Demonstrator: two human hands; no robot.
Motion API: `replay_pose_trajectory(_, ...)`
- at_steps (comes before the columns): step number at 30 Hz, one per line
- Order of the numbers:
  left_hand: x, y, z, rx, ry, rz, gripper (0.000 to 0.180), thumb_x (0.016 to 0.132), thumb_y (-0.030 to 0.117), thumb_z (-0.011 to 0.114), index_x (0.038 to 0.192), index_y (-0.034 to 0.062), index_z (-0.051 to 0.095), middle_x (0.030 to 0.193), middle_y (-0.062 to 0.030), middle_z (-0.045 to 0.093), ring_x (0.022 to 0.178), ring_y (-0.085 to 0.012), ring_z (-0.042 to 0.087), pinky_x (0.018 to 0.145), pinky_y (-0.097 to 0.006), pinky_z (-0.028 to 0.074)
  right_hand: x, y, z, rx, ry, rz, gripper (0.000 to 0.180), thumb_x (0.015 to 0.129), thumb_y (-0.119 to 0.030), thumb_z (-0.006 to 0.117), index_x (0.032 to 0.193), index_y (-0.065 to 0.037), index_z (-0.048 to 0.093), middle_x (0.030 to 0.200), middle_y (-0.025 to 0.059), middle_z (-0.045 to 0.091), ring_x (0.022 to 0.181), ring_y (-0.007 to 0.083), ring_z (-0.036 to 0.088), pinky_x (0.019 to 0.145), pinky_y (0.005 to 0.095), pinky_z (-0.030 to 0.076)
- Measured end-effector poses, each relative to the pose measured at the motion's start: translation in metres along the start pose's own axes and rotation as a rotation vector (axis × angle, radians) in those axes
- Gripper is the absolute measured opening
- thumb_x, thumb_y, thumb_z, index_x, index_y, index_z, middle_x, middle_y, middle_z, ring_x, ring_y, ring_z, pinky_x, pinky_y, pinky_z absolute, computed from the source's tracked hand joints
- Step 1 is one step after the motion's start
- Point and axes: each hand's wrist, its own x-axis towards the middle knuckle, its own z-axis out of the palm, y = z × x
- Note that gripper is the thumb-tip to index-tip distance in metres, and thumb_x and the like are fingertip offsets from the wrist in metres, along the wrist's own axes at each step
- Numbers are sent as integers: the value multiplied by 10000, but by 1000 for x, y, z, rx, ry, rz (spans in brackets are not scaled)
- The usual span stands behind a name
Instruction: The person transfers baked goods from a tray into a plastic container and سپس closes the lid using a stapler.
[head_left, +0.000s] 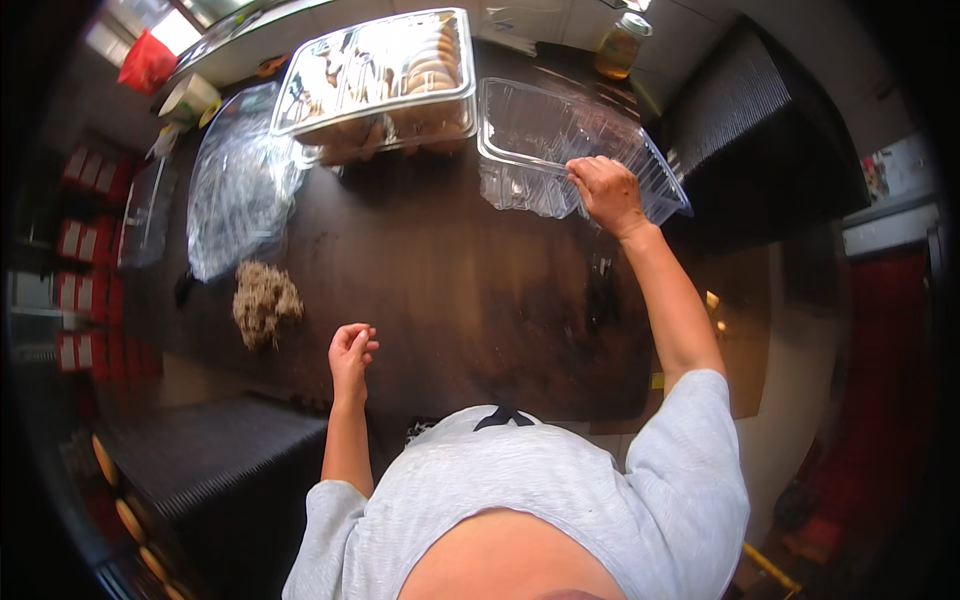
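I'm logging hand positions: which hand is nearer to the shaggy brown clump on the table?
Left. The left hand is just to the right of the shaggy brown clump, apart from it; the right hand is farther off, at the clear plastic container.

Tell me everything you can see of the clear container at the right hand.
The clear container looks like thin, glossy plastic: boxy, rounded corners, a raised rim and ridged walls. It appears open-topped, with no food visible inside. It is at the far right of the dark table, right of the filled box. The right hand grips its near rim. Whether several are nested is unclear.
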Motion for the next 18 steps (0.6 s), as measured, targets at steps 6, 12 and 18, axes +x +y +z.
replay_pose_trajectory(6,-104,6,45,-127,-7,87,157,976,211,582,1057,82,617,1004,-42,671,765,-69,616,612,-176,438,-31,-121,-52,122,-4,-220,198,789,-129,686,978,-79,656,763,36,637,739,207,608,663,347,482)
replay_pose_trajectory(12,-136,21,36,-482,100,96,268,984,270,579,1138,51,587,913,-14,643,704,-63,589,591,-191,466,-85,-252,-38,319,-193,-346,211,783,-101,609,992,-87,641,732,48,580,720,230,579,630,361,454)
replay_pose_trajectory(18,-151,-71,-17,-199,282,20,137,900,117,633,1026,65,625,717,-19,598,531,-82,554,459,-225,469,-174,-347,-11,483,-389,-269,225,774,-122,624,997,-92,620,783,64,596,748,259,589,654,388,469)
